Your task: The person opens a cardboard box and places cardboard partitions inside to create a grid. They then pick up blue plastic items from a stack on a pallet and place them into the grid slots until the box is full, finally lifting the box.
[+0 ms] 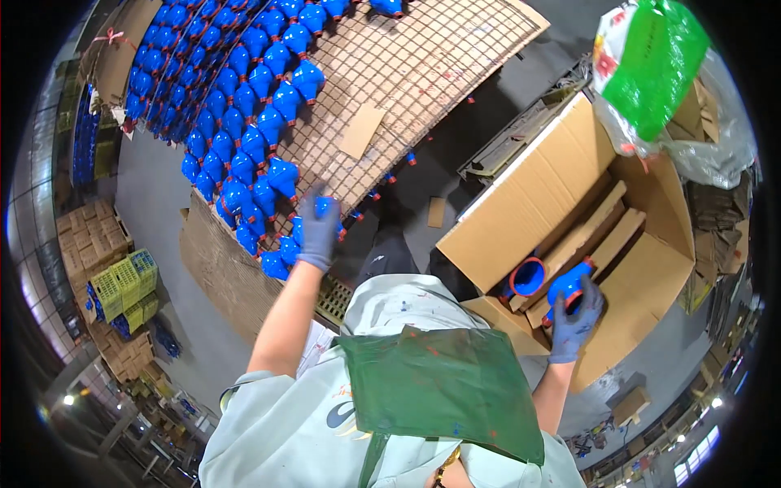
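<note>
My right hand (576,321), in a grey-blue glove, is closed on a glossy blue pipe fitting (567,282) with red ends, inside an open cardboard box (521,215). Beside it in the box lies another blue fitting (528,277), its round red-rimmed mouth facing up. My left hand (319,236), gloved alike, is over the near edge of a wire-grid rack (390,98), at a blue fitting (324,206). Its fingers are blurred, so their grip is unclear. Many similar blue fittings (254,142) stand in rows on the rack's left side.
Cardboard strips (598,220) divide the box. A loose cardboard piece (362,130) rests on the grid. A green and clear plastic bag (655,73) hangs over the box's far corner. Yellow crates (124,285) and stacked cartons (91,240) stand at left.
</note>
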